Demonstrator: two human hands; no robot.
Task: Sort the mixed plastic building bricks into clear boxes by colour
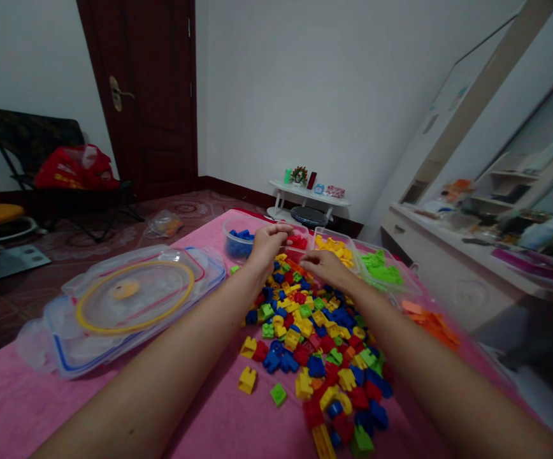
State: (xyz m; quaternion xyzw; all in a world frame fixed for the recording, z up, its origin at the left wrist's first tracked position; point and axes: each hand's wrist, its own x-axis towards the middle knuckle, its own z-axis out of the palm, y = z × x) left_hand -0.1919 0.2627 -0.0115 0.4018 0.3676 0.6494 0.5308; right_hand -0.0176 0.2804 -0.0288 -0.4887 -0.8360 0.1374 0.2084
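Observation:
My left hand (269, 245) is over the front edge of the box of red bricks (298, 241), its fingers bent in towards the thumb. Whatever they hold, if anything, is too small to make out. Just right of it, my right hand (327, 264) hovers over the far end of a mixed brick pile (305, 312), fingers curled together; their contents are hidden. The pile has red, yellow, blue and green toy building bricks. A round tub of blue bricks (239, 244) stands left of my left hand. Beyond my right hand are boxes of yellow bricks (336, 247) and green bricks (380, 266).
Orange bricks (432, 324) lie at the right side of the pink-covered table (229, 421). Stacked clear plastic lids (133, 306) lie on the left. A cluttered dresser (458, 255) stands to the right, and a low white shelf (309, 191) by the wall.

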